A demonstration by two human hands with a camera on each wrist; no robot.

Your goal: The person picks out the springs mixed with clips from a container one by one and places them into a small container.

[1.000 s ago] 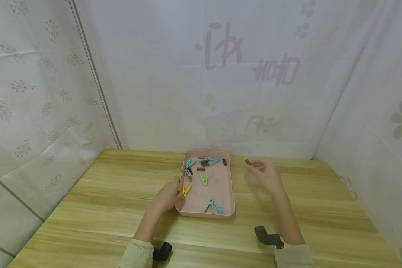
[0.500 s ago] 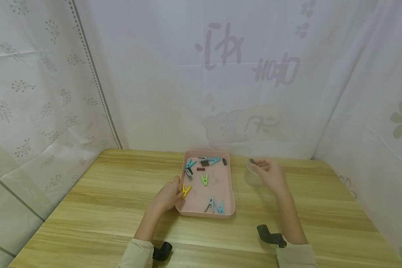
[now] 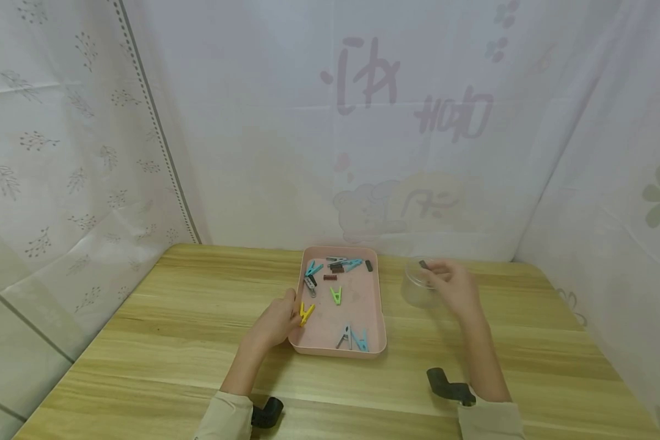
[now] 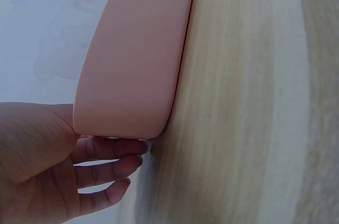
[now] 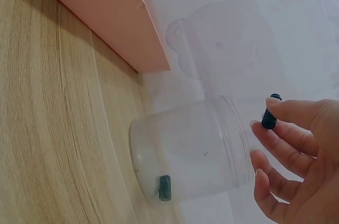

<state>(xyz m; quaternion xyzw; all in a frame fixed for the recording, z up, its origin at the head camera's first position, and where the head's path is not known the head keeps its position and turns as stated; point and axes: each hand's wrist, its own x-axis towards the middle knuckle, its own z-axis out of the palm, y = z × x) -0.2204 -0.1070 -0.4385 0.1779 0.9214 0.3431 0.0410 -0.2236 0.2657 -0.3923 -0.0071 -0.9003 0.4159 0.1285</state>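
Note:
My right hand (image 3: pixel 455 287) pinches a small black coil spring (image 5: pixel 271 113) between thumb and fingers. It is over the mouth of a clear plastic jar (image 5: pixel 185 150) standing on the table. Another black spring (image 5: pixel 165 188) lies inside at the jar's bottom. At the left, my left hand (image 3: pixel 275 321) holds the side of the pink tray (image 3: pixel 357 311); in the left wrist view its fingers (image 4: pixel 108 170) lie along the tray's end and the thumb is mostly hidden. A yellow clip (image 3: pixel 306 313) lies in the tray beside that hand.
Inside the tray are a green clip (image 3: pixel 337 296), dark red springs (image 3: pixel 330 278), a black spring (image 3: pixel 369 266), and several blue and grey clips. The wooden table (image 3: pixel 198 293) meets a patterned cloth backdrop (image 3: pixel 264 153) behind the tray.
My right hand has moved rightward with the black spring, from beside the tray to the jar's mouth, uncovering more of the jar. My left hand and the tray have stayed put.

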